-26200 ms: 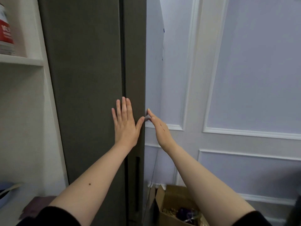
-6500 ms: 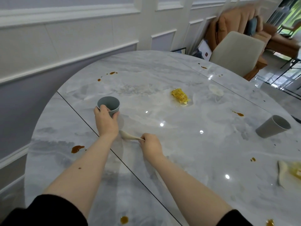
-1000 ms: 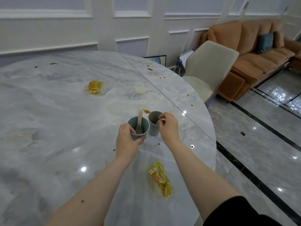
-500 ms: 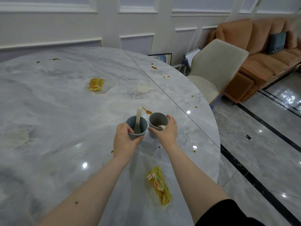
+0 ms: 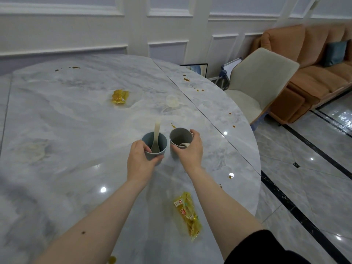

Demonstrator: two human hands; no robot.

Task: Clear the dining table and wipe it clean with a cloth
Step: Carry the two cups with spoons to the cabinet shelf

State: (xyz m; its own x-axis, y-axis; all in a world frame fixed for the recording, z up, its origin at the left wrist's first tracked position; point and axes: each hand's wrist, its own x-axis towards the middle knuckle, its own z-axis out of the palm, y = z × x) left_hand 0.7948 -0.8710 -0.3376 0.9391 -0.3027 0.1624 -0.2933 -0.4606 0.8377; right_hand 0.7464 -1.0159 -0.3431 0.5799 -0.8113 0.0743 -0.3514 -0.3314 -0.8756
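Marble-patterned grey oval table, stained, filling the left and centre of the frame. Crumpled yellow wrapper, upper centre, untouched. Left hand wrapped around blue-grey plastic cup holding an upright cream spoon. Right hand, which half a second ago pinched the rim of the light grey cup, now wraps its side; second spoon inside. Cups stand just beside each other, centre frame. Long yellow wrapper, lower centre. Judgement: cups gathered for carrying off; wrappers and wiping remain.
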